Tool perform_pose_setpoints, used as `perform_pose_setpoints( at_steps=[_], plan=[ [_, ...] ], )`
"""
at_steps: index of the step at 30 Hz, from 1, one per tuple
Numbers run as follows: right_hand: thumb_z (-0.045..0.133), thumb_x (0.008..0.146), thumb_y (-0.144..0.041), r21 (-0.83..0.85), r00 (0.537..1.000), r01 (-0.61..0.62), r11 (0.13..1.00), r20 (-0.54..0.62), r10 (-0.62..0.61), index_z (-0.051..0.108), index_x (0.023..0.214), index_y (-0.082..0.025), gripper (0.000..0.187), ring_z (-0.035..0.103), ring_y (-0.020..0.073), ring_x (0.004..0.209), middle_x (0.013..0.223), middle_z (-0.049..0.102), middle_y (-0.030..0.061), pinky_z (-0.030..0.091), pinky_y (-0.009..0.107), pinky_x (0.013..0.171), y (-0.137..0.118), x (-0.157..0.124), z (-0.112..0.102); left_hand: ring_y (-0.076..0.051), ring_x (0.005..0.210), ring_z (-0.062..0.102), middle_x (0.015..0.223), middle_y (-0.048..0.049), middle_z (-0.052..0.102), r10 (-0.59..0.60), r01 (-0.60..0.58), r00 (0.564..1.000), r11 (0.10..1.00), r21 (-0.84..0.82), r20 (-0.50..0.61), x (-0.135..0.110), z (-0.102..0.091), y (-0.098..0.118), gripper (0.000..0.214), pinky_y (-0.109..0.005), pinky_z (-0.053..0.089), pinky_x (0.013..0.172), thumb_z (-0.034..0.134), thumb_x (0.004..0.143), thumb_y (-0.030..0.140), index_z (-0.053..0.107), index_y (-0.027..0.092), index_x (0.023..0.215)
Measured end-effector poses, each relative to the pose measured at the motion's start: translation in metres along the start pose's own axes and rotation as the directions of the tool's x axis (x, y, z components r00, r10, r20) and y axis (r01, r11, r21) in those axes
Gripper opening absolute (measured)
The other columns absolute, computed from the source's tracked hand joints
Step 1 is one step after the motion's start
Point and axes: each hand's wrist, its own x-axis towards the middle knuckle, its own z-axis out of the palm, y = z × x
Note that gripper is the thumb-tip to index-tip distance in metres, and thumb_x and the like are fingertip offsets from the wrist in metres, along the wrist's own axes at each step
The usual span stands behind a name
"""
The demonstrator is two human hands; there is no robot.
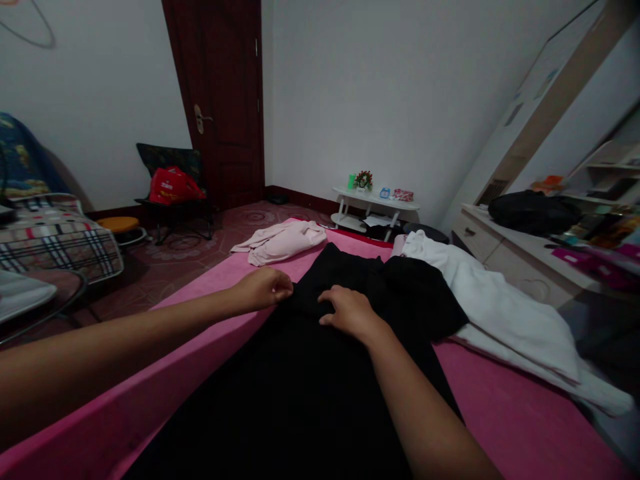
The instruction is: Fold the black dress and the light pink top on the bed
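A large black garment (300,387) lies spread over a pink-covered bed (525,407), a sleeve-like part of it reaching to the right. At its upper left edge, my left hand (267,288) is closed, thumb and fingers pinching the cloth. My right hand (347,312) is over the upper middle of the garment, with fingers bent and a gap between thumb and forefinger. Whether its fingertips press the cloth is hard to tell. A folded pale pink garment (287,241) lies beyond my left hand.
White folded cloth (505,300) lies along the bed's right side. A white drawer cabinet (487,233) with a black bag (533,212) stands at right. Past the bed's far end is a small white table (375,198). A chair with a red bag (175,187) stands near the door (225,87).
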Motion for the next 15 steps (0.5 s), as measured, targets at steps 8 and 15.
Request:
perform_pose_setpoints(
  at_steps=[8, 15],
  plan=[
    [0.053, 0.069, -0.013, 0.611, 0.494, 0.046, 0.79, -0.701, 0.513, 0.06, 0.092, -0.018, 0.024, 0.062, 0.0202, 0.076, 0.089, 0.061, 0.0055, 0.05, 0.036, 0.068, 0.081, -0.007, -0.085, -0.025, 0.078, 0.065, 0.091, -0.0097, 0.071, -0.274, 0.242, 0.951, 0.948, 0.206, 0.142, -0.05, -0.016, 0.006, 0.064, -0.029, 0.043, 0.061, 0.055, 0.068, 0.074, 0.066, 0.021, 0.102],
    [0.047, 0.076, -0.01, 0.172, -0.035, 0.339, 0.925, -0.98, 0.196, 0.052, 0.105, -0.019, 0.031, 0.058, 0.0207, 0.101, 0.106, 0.055, 0.0081, 0.044, 0.041, 0.093, 0.075, -0.026, -0.102, -0.025, 0.069, 0.063, 0.08, -0.0068, 0.069, -0.238, 0.175, 0.934, 0.955, 0.238, 0.266, -0.07, 0.003, 0.009, 0.038, -0.029, 0.038, 0.054, 0.062, 0.069, 0.055, 0.066, 0.021, 0.083]
  ],
)
